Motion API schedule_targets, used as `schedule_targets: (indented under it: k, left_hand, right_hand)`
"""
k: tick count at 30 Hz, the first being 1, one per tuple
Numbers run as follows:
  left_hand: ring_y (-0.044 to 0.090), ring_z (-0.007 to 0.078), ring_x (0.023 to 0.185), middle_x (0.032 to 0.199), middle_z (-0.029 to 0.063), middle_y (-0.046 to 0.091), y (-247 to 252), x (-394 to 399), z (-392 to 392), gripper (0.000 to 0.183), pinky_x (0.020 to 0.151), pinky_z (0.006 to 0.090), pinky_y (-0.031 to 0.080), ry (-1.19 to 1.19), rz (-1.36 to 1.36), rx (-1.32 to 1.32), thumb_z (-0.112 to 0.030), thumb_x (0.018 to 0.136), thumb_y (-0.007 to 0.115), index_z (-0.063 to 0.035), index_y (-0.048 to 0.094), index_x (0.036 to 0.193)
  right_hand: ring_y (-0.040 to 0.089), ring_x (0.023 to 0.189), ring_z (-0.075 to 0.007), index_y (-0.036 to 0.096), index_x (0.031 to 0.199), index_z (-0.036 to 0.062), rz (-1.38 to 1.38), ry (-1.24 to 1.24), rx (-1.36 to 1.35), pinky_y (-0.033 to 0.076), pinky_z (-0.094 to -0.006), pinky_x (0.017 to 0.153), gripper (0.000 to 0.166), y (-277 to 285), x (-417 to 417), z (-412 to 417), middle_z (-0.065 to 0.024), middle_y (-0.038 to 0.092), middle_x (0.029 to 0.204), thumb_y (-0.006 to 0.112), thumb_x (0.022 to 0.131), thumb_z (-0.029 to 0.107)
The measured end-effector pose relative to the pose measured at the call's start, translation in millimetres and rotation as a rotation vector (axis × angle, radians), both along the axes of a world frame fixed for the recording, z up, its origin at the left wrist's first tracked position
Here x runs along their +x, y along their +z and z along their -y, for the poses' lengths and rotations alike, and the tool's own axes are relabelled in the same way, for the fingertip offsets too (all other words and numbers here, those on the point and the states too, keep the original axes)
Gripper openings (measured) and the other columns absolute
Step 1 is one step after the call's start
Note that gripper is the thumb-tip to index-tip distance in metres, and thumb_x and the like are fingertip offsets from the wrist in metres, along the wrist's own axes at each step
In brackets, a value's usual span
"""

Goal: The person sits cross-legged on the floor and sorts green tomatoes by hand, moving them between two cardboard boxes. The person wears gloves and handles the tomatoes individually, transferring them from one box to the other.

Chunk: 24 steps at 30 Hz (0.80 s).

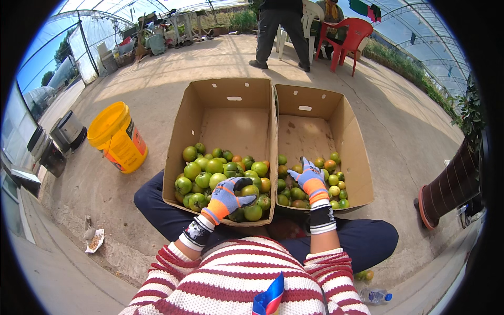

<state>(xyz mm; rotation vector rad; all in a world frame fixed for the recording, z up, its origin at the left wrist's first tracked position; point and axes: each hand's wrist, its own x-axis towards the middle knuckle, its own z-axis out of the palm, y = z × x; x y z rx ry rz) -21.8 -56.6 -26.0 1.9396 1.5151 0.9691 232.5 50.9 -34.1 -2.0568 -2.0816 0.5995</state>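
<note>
Two open cardboard boxes stand side by side before my crossed legs. In the left box (236,118), larger tomatoes (202,180), mostly green with a few orange, are heaped at the near end. My left hand (225,200), in a blue-and-orange work glove, has its thumb and fingers around a green tomato (249,191) there. Smaller green and reddish tomatoes (333,180) lie in the near part of the right box (354,157). Over these is my right hand (311,177), gloved alike, its thumb and forefinger spread apart. Its other fingers are partly hidden.
A yellow bucket (118,138) stands left of the boxes. Behind them are a standing person (279,31), a red plastic chair (346,37) and a white one (313,15). A brown planter (441,189) is at right; a plastic bottle (374,296) lies near my right knee.
</note>
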Motion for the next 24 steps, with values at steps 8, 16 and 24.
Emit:
schedule_targets:
  k: [8, 16, 24]
  left_hand:
    - [0.056, 0.0268, 0.107, 0.115, 0.0137, 0.058, 8.6, 1.1, -10.2, 0.047, 0.094, 0.0374, 0.045, -0.21, -0.205, 0.499, -0.027, 0.087, 0.058, -0.0075, 0.046, 0.128]
    - [0.059, 0.0179, 0.091, 0.108, 0.0087, 0.06, 27.6, 8.7, 8.4, 0.055, 0.085, 0.0317, 0.049, -0.277, 0.495, 0.179, -0.047, 0.098, 0.032, -0.001, 0.047, 0.124]
    - [0.057, 0.0206, 0.107, 0.122, 0.0137, 0.057, 8.2, -15.3, -11.7, 0.043, 0.094, 0.0293, 0.044, 0.032, 0.755, 0.149, -0.022, 0.094, 0.052, 0.0009, 0.046, 0.131]
  right_hand:
    - [0.039, 0.129, -0.0273, 0.037, 0.139, 0.0049, -0.732, 0.801, 0.491, 0.028, -0.0358, 0.108, 0.079, 93.3, -74.2, 75.2, -0.0142, 0.044, 0.137, 0.075, 0.071, 0.023]
    - [0.053, 0.113, -0.0255, 0.046, 0.131, 0.0032, -0.741, 0.687, 0.467, 0.039, -0.0349, 0.1, 0.07, 67.4, -84.7, 71.4, -0.0135, 0.057, 0.119, 0.078, 0.071, 0.02]
    - [0.055, 0.105, -0.0158, 0.046, 0.128, -0.0026, -1.456, 0.213, 0.273, 0.047, -0.0285, 0.091, 0.061, 59.5, -35.8, 26.5, -0.0121, 0.055, 0.123, 0.074, 0.075, 0.006]
